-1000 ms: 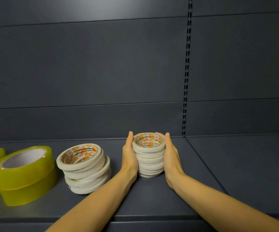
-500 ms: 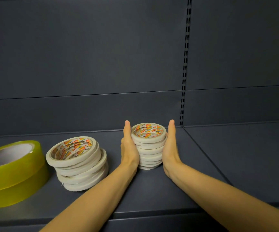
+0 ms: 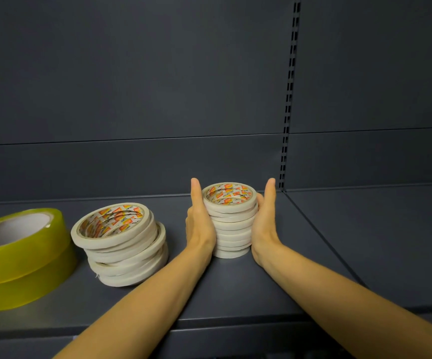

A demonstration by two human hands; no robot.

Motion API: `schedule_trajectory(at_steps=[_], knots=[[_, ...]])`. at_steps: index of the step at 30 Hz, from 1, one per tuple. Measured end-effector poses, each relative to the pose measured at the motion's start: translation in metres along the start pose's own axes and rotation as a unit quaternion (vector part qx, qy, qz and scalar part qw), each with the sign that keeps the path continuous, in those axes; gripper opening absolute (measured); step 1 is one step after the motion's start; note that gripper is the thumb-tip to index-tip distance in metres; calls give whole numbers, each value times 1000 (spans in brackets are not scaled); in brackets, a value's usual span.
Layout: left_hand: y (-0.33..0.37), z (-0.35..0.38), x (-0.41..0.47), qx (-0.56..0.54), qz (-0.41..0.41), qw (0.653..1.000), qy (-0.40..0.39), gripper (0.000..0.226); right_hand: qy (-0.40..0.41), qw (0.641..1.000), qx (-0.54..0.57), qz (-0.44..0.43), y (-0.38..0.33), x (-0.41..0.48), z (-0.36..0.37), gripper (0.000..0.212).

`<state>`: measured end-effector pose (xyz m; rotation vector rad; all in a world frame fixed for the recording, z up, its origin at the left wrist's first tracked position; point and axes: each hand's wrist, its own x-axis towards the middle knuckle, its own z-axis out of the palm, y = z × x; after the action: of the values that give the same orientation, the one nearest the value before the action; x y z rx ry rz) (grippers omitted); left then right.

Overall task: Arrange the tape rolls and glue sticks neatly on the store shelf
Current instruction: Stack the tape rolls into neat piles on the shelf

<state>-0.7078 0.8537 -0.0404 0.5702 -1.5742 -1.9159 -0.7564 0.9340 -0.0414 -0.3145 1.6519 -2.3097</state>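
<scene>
A small stack of several narrow white tape rolls [image 3: 231,224] with orange-printed cores stands upright on the dark grey shelf [image 3: 235,288]. My left hand [image 3: 199,224] presses flat against its left side. My right hand [image 3: 265,224] presses flat against its right side. The fingers of both point toward the back wall, and most of them are hidden behind the hands. To the left sits a wider stack of white tape rolls [image 3: 121,244], leaning and uneven. No glue sticks are in view.
Two big yellow tape rolls [image 3: 20,257] lie stacked at the far left, partly cut by the frame edge. The back panel [image 3: 157,99] rises just behind the stacks. A slotted upright [image 3: 288,99] and a seam mark off the shelf bay on the right [image 3: 378,242].
My view has shifted a little, so everything sits lower-left to higher in frame. Both hands stay pressed against the small stack, which looks slightly straighter.
</scene>
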Motion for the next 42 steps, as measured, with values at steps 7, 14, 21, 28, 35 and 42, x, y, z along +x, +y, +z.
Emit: schedule_trajectory(at_steps=[7,14,21,28,35,42], knots=[[3,3,-7,21,49,999,-2,113,-42,999,-2,17,0,1,4,85],[1,0,0,-73,53,996,0,67,-61,997,40,-31,-1,5,-2,53],[2,4,-3,-34,35,999,17,63,-24,999,-5,-40,4,9,-4,60],[0,2,-4,-47,30,998,-6,59,-25,999,-27,-12,7,5,-4,64],[0,4,-5,-60,20,998,11,58,28,998,-59,-19,4,-2,1,60],[0,2,-8,-79,17,997,-6,71,-37,998,-50,18,-1,-8,-3,73]])
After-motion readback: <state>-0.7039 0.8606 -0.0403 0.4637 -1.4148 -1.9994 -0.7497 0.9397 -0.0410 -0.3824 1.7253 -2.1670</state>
